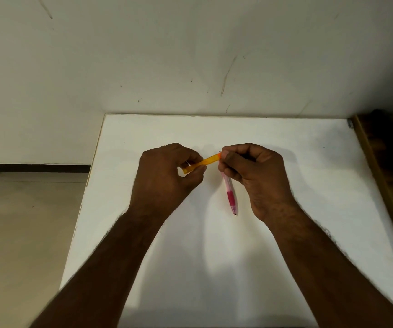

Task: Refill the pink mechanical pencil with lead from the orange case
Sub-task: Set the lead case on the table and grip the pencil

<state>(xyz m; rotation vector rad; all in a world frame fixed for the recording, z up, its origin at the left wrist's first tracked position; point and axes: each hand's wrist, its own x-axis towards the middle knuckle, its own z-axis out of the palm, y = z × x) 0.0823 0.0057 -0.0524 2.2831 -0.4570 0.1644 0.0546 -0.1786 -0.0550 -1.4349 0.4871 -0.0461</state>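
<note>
Table: the white table (pixel 214 268) fills the near part of the view, and both arms reach out over it toward the wall.

Pencil: the pink pencil (pixel 230 194) is nearest of the small things. Its tip points back at the person and sits close to the table, maybe touching it; I cannot tell. Its top end goes up into the right hand.

Why the pencil sits like that: I think the top is turned up so the lead can drop down inside.

Right hand: the right hand (pixel 252 172) has its fingers curled round the top of the pencil. It holds the pencil tight, and the fingers hide the very top.

Left hand: the left hand (pixel 164 174) pinches the near end of the case between thumb and fingers.

Case: the orange case (pixel 202 164) lies slanted between the two hands. Its far end meets the top of the pencil at the right fingers.

Why the case is slanted: I think it is tipped so a lead can slide out into the pencil. No lead can be seen.

Writing: no words or brand can be read on the pencil or the case.

Wall: the pale wall (pixel 190 55) stands behind the table, with some thin scratch marks on it.
</note>
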